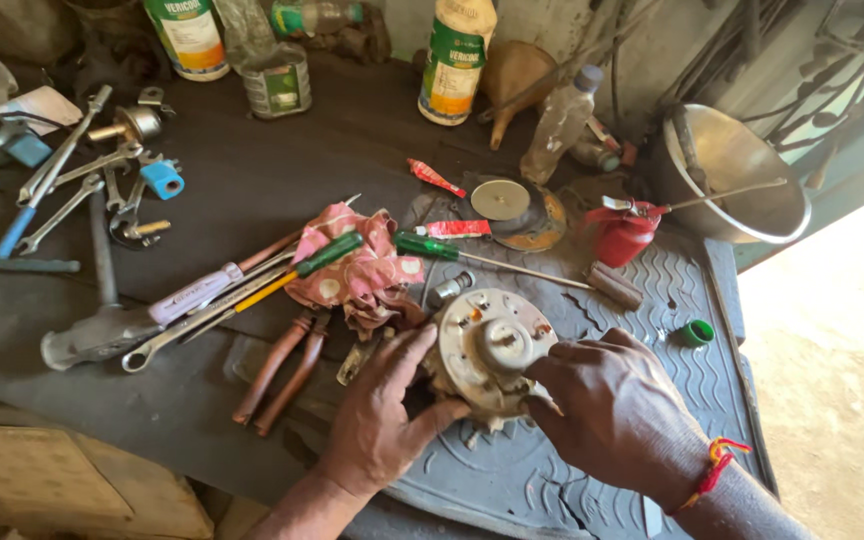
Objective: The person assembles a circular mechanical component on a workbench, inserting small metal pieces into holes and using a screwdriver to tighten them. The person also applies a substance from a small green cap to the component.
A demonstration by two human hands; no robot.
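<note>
A round, dirty metal motor part (487, 352) with a central hub and several screws stands on a ribbed black rubber mat (672, 300). My left hand (384, 410) grips its left side, thumb up along the rim. From the right, my right hand (612, 405) holds the part's lower right edge; a red and yellow thread circles that wrist. Just behind the part lies a pink patterned rag (357, 265) with a green-handled screwdriver (432, 246) beside it.
Pliers with brown handles (287, 365), spanners (67, 185), screwdrivers and a hammer (102, 325) lie at the left. A red oil can (624, 232), a steel bowl (732, 175), a small green cap (697, 332), bottles and tins stand at the back. The bench edge runs at the right.
</note>
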